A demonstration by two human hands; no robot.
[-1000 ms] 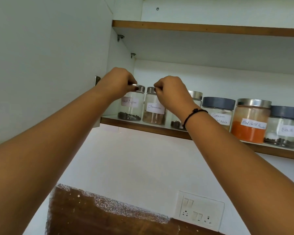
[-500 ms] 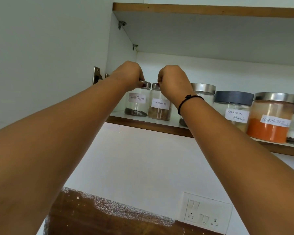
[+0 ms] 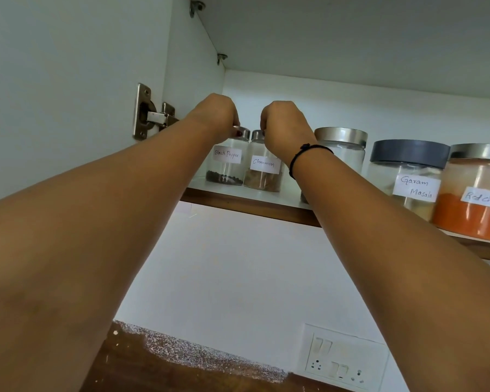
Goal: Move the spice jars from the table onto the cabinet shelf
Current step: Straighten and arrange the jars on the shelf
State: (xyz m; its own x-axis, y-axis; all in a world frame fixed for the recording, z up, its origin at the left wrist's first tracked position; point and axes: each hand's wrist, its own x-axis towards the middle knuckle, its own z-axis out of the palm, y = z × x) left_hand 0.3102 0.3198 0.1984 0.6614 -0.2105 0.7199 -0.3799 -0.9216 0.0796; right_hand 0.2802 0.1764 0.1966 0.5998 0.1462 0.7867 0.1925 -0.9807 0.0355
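Note:
Two small glass jars with metal lids stand side by side at the left end of the cabinet shelf [image 3: 255, 206]. My left hand [image 3: 214, 116] grips the lid of the black pepper jar [image 3: 227, 165]. The lid of the cinnamon jar [image 3: 262, 172] is held by my right hand [image 3: 286, 125], which wears a black wrist band. Both jars rest upright on the shelf. To their right stand a clear jar with a silver lid [image 3: 343, 149], partly hidden by my right wrist, a garam masala jar [image 3: 408, 176] with a dark lid, and a red chilli powder jar [image 3: 475, 199].
The open cabinet door [image 3: 68, 80] with its metal hinge [image 3: 150, 114] is at the left. The shelf above forms a low ceiling. Below the shelf are a white wall, a switch and socket plate [image 3: 343, 360] and a brown panel [image 3: 181, 366].
The view has tilted and drawn closer to the shelf. Both hands stay on the lids of the two small jars, which sit a little deeper on the shelf.

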